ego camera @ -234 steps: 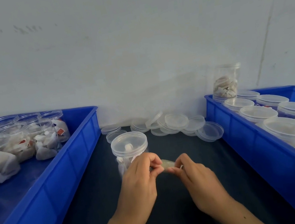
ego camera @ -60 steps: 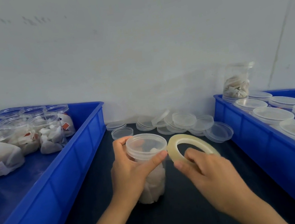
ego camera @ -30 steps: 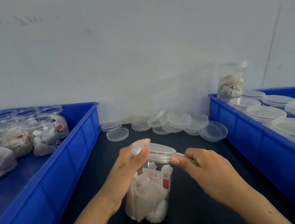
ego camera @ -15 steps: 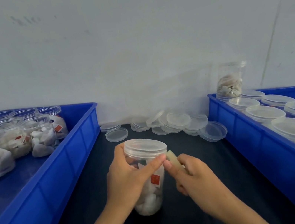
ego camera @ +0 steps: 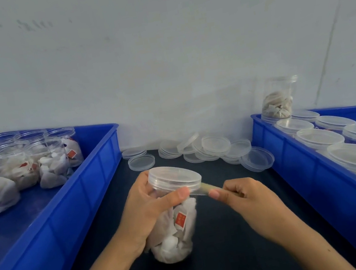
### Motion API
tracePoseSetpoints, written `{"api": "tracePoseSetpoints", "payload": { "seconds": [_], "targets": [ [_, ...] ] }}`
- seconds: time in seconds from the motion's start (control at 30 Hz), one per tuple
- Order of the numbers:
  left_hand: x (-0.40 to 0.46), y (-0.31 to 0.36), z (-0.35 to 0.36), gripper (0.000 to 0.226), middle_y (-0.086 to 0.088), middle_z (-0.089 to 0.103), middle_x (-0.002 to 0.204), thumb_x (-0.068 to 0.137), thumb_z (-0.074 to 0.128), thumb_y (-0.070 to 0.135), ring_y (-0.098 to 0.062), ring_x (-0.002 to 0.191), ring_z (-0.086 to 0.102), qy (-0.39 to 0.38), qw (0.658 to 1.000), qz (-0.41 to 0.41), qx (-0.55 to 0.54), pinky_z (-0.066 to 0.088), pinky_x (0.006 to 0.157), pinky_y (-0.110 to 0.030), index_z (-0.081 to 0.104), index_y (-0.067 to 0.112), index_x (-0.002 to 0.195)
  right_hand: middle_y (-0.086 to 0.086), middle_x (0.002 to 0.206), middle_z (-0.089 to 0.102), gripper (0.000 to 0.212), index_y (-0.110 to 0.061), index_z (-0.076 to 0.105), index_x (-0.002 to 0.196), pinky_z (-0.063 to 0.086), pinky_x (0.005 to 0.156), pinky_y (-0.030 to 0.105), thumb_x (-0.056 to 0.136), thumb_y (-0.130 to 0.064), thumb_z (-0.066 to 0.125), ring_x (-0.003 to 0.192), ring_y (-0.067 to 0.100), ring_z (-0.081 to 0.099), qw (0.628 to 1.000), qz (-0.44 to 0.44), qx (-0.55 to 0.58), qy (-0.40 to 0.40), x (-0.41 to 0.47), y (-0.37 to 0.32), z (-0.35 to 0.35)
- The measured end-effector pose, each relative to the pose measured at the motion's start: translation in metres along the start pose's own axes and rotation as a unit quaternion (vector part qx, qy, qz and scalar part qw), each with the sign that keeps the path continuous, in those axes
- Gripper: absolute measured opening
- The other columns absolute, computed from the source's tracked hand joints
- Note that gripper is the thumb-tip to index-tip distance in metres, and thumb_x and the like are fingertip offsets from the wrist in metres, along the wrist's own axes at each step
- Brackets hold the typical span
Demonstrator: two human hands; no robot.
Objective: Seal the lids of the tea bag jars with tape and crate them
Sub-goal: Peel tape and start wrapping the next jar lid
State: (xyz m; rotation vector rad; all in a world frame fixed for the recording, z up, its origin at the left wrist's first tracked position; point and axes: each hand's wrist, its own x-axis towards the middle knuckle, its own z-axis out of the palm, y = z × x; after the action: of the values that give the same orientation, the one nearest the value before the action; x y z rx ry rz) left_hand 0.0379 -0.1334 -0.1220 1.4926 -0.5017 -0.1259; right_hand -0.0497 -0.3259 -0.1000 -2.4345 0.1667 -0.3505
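A clear jar of white tea bags stands tilted on the dark table in front of me, its clear lid on top. My left hand grips the jar just under the lid, thumb pressed on the lid's rim. My right hand pinches a roll of yellowish tape, and a short strip runs from it to the lid's edge by my left thumb. Most of the roll is hidden inside my right hand.
A blue crate on the left holds several open jars of tea bags. A blue crate on the right holds several lidded jars, one jar standing on top at the back. Loose clear lids lie along the wall.
The jar has tipped toward my right and sits lower. My right hand has pulled away to the right, drawing a short strip of tape out from the lid's rim.
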Motion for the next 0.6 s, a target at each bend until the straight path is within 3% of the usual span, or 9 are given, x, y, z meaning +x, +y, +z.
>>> {"api": "tracePoseSetpoints", "payload": {
  "seconds": [0.17, 0.33, 0.47, 0.53, 0.6],
  "targets": [
    [-0.002, 0.0, -0.001, 0.105, 0.01, 0.073, 0.099, 0.027, 0.092, 0.045, -0.006, 0.093, 0.069, -0.027, 0.999, -0.011, -0.025, 0.055, 0.07, -0.018, 0.049, 0.016, 0.118, -0.005, 0.055, 0.039, 0.085, -0.006, 0.052, 0.075, 0.033, 0.056, 0.033, 0.054, -0.087, 0.037, 0.053, 0.01, 0.034, 1.0, 0.009, 0.023, -0.015, 0.003, 0.002, 0.001],
    [-0.003, 0.0, -0.002, 0.118, 0.006, 0.073, 0.1, 0.024, 0.093, 0.059, -0.009, 0.095, 0.069, -0.07, 0.996, -0.012, -0.048, 0.054, 0.072, -0.018, 0.043, 0.012, 0.12, -0.009, 0.051, 0.037, 0.066, -0.02, 0.042, 0.062, 0.03, 0.053, 0.028, 0.058, -0.086, 0.036, 0.05, 0.006, 0.03, 1.0, -0.003, 0.017, -0.017, 0.002, -0.001, 0.006],
    [-0.006, -0.001, -0.005, 0.11, 0.006, 0.072, 0.102, 0.035, 0.087, 0.068, -0.007, 0.097, 0.068, -0.093, 0.995, -0.012, -0.03, 0.053, 0.073, -0.014, 0.046, 0.011, 0.119, -0.008, 0.053, 0.039, 0.066, -0.021, 0.043, 0.064, 0.03, 0.052, 0.025, 0.063, -0.085, 0.029, 0.051, 0.007, 0.034, 1.0, -0.014, -0.019, -0.01, -0.001, -0.002, 0.01],
    [-0.005, -0.001, -0.007, 0.098, 0.007, 0.069, 0.11, 0.042, 0.08, 0.074, -0.005, 0.104, 0.065, -0.098, 0.995, -0.012, -0.005, 0.052, 0.079, -0.015, 0.052, 0.02, 0.12, -0.007, 0.055, 0.041, 0.067, -0.021, 0.045, 0.066, 0.031, 0.052, 0.024, 0.064, -0.085, 0.026, 0.052, 0.007, 0.035, 0.999, -0.011, -0.03, -0.009, -0.002, -0.002, 0.011],
    [-0.005, -0.001, -0.007, 0.073, 0.007, 0.063, 0.118, 0.052, 0.07, 0.075, -0.003, 0.11, 0.06, -0.078, 0.996, -0.008, 0.042, 0.051, 0.091, -0.023, 0.059, 0.038, 0.114, -0.006, 0.056, 0.041, 0.066, -0.02, 0.045, 0.067, 0.031, 0.052, 0.024, 0.065, -0.084, 0.026, 0.052, 0.007, 0.036, 1.0, 0.004, -0.027, -0.009, -0.004, -0.002, 0.013]
  ]
}}
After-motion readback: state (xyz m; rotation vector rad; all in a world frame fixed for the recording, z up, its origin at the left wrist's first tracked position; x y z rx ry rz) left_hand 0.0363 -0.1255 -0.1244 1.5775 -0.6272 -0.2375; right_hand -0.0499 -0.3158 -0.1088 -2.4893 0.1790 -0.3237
